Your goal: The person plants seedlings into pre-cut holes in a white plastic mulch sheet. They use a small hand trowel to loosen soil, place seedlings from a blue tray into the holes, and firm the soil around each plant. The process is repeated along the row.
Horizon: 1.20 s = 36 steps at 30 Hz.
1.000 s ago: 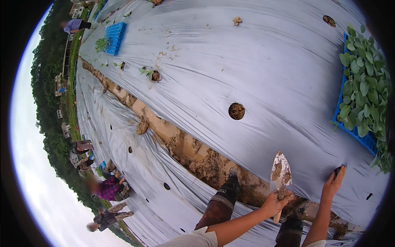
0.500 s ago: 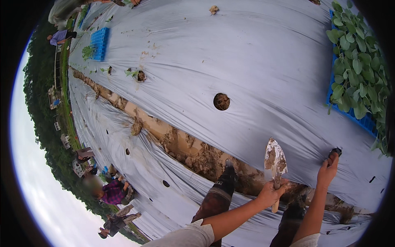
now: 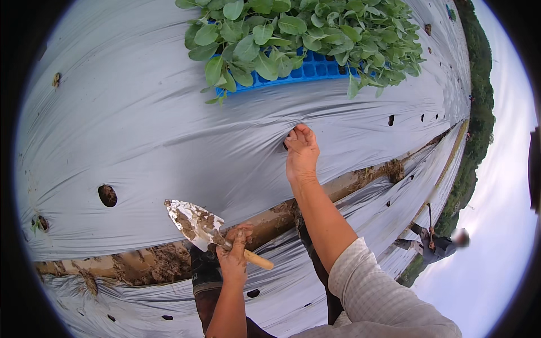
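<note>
My left hand point(image 3: 233, 256) is wrapped round a trowel point(image 3: 194, 221) with a wooden handle. Its metal blade is smeared with mud and points left, over the edge of the silver plastic film point(image 3: 152, 146). Further right and ahead, my right hand point(image 3: 303, 155) has its fingers curled together at a dark hole in that film. Creases spread from the fingertips, where the film is gripped; the fingers hide most of the hole. Beyond that hand stands a blue seedling tray point(image 3: 315, 70), full of leafy green seedlings point(image 3: 293, 25).
A muddy furrow point(image 3: 270, 225) runs between the film-covered beds, with my boots in it. Another cut hole point(image 3: 107, 195) lies left of the trowel, and a small plant point(image 3: 40, 223) sits at the far left. At the right, a person point(image 3: 434, 245) holds a long-handled tool.
My view has swung to the right, bringing the seedling tray to the top middle. The left hand still holds the trowel, its blade now tilted left. The right hand stays at the hole.
</note>
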Each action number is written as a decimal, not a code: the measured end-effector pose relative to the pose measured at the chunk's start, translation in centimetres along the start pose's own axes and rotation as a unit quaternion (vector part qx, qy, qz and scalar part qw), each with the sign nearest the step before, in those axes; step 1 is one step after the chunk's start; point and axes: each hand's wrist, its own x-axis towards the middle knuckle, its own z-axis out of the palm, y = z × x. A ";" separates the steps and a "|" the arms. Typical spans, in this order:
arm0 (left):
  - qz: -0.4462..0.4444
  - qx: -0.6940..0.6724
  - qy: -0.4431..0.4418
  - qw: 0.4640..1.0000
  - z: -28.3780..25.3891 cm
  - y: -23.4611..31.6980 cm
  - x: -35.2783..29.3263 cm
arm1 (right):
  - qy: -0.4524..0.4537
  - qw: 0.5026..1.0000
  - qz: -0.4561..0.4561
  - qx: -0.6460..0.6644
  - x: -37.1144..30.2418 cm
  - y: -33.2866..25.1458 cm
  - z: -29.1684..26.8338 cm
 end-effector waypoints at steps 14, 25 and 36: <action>-0.023 0.005 0.028 0.999 -1.2 -1.5 0.2 | -0.037 0.990 0.114 -0.069 1.7 -1.4 0.8; 0.028 0.017 0.042 0.999 0.3 -2.3 1.0 | -0.043 0.718 -0.110 -0.686 8.1 -15.3 -19.6; 0.048 0.007 0.033 0.998 -0.6 -3.5 1.3 | -0.050 0.424 -0.162 -0.890 22.7 -22.8 -22.7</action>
